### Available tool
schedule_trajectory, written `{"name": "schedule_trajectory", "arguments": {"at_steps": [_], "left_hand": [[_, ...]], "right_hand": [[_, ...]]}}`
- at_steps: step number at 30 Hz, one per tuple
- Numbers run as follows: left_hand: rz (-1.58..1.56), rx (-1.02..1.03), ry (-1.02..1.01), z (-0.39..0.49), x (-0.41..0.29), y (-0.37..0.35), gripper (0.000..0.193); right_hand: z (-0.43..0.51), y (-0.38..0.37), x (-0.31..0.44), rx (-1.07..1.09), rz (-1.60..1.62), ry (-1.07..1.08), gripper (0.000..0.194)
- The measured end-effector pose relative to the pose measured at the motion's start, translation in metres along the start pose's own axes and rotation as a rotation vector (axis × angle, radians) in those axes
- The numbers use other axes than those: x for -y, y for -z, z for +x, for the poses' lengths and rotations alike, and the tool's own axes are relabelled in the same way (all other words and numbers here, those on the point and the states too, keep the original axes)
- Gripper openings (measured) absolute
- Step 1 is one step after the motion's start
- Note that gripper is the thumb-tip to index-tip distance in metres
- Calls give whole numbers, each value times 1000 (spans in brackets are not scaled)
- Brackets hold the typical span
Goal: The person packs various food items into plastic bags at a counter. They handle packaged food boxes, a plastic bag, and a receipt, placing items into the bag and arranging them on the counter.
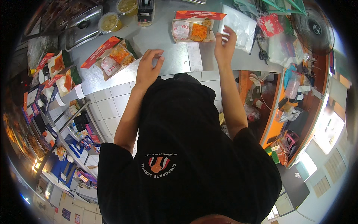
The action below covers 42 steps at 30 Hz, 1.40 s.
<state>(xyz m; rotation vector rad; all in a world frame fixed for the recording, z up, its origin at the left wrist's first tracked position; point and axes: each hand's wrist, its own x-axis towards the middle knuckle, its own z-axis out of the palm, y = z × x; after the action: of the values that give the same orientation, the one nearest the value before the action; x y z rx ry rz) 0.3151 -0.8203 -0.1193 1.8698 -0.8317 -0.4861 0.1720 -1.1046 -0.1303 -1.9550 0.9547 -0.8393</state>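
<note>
My left hand (151,65) hangs above the front edge of the steel counter (156,39), thumb and fingers apart, holding nothing. Left of it lies an open paper meal box (114,60) with a wrapped rice portion (110,66) and orange-topped food. My right hand (227,46) is half curled and holds nothing that I can see. It is beside the right edge of a second open meal box (211,37) and over a stack of clear plastic bags (242,30); contact is unclear. This box has wrapped rice (181,29) and orange-topped food (199,31). A paper receipt (194,56) lies before it.
Two lidded tubs (109,22) and a tape dispenser (145,12) stand at the back. More open meal boxes (57,65) sit at the far left. Scissors (263,51) and a fan (315,29) are at the right. Below the counter is a tiled floor (112,103).
</note>
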Motion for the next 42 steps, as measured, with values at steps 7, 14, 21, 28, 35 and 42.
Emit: {"name": "schedule_trajectory", "arguments": {"at_steps": [7,14,21,28,35,42], "left_hand": [[38,-181,41,67,-2,-54,52],[342,-442,-63,152,-2,-101,87],[538,-417,-61,163,-7,-92,95],[355,-319,29,145,-20,-68,101],[164,-148,-51,146,-23,-46,99],[183,79,-44,118,5,-16,75]], "right_hand": [[38,-9,-11,129,-36,62,73],[66,-35,-21,145,-96,267,73],[79,-48,-24,68,-160,323,57],[80,-44,-4,206,-193,178,94],[78,-34,12,223,-38,57,95],[101,12,-36,505,43,305,65]]}}
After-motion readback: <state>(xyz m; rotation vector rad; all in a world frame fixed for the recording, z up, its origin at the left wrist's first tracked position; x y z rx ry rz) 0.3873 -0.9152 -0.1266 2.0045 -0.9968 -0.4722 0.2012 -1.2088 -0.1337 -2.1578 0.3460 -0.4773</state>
